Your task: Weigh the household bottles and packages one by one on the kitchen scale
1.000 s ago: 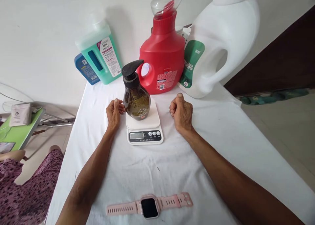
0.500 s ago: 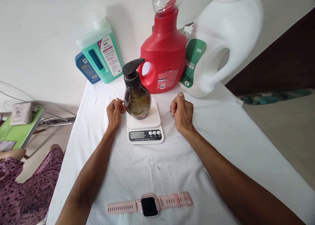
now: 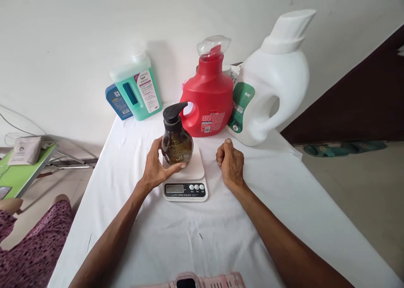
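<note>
A dark brown pump bottle [image 3: 177, 147] with a black pump head stands upright on a white kitchen scale [image 3: 198, 164]. My left hand [image 3: 157, 166] is wrapped round the bottle's left side, with the thumb across its lower front and the other fingers partly hidden behind it. The scale's small display [image 3: 174, 188] looks blank, and its buttons sit to the right of it. To the right of the scale, my right hand [image 3: 232, 164] rests on the white cloth as a loose fist, thumb on top, with nothing visible in it.
Behind the scale stand a red jug [image 3: 206, 96], a large white jug [image 3: 271, 82], a green bottle [image 3: 139, 90] and a blue bottle [image 3: 118, 102]. A pink-strapped watch [image 3: 186, 281] lies at the near edge. A seated person's patterned clothing [image 3: 41, 241] shows at left, beside a green table [image 3: 31, 166].
My left hand has opened from beside the scale and closed round the pump bottle. The view has tilted up, while my right hand keeps its fist in the same place.
</note>
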`<state>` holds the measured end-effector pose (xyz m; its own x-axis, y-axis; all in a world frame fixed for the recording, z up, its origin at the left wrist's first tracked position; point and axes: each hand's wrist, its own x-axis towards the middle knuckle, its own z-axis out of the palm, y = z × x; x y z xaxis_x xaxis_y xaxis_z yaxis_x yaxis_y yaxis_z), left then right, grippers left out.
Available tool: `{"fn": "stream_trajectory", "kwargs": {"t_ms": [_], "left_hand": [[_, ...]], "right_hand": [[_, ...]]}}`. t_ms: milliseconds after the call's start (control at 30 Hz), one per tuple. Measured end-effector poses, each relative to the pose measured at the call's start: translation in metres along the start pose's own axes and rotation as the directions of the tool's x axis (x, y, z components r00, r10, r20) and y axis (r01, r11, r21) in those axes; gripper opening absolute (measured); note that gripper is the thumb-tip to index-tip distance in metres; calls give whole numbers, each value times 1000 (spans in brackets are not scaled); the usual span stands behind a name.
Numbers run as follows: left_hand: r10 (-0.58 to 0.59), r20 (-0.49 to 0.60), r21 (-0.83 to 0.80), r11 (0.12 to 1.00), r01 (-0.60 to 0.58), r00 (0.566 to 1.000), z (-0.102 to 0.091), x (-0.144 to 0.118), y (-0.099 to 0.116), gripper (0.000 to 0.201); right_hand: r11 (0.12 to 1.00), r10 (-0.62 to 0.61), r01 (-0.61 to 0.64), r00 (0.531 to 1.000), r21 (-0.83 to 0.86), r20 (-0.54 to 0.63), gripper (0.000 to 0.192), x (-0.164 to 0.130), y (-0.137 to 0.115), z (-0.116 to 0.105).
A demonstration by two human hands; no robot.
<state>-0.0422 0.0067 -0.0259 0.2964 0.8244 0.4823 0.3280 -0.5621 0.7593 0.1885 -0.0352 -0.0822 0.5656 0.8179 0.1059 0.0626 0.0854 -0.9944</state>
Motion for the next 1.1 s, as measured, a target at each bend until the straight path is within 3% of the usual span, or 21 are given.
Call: {"fn": "stream_trajectory", "kwargs": {"t_ms": [133, 267, 367, 500, 700, 867, 1100], "left_hand": [[-112, 57, 82, 991, 108, 992, 3, 1, 13, 39], [-153, -24, 68, 986, 154, 988, -5, 9, 10, 38], [-168, -149, 85, 980, 182, 974, -16, 33, -4, 44], [-181, -286, 124, 967, 224, 941, -20, 87, -40, 48], [-322, -285, 38, 938, 346, 903, 7, 152, -90, 51], [-367, -269, 141, 900, 413, 891, 37, 177, -108, 53], [-347, -242, 119, 916, 383, 906, 71, 224, -133, 51]], "right_hand": [[999, 34, -34, 999, 27, 1, 72, 0, 1, 1], [999, 43, -43, 999, 29, 5, 71, 0, 2, 0], [999, 37, -37, 999, 11, 7, 72, 0, 1, 0], [1000, 29, -29, 999, -12, 13, 72, -1, -2, -1], [999, 49, -49, 999, -13, 20, 71, -2, -6, -2], [997, 77, -77, 997, -12, 15, 70, -2, -4, -3], [996, 90, -90, 996, 2, 4, 69, 0, -3, -2]]}}
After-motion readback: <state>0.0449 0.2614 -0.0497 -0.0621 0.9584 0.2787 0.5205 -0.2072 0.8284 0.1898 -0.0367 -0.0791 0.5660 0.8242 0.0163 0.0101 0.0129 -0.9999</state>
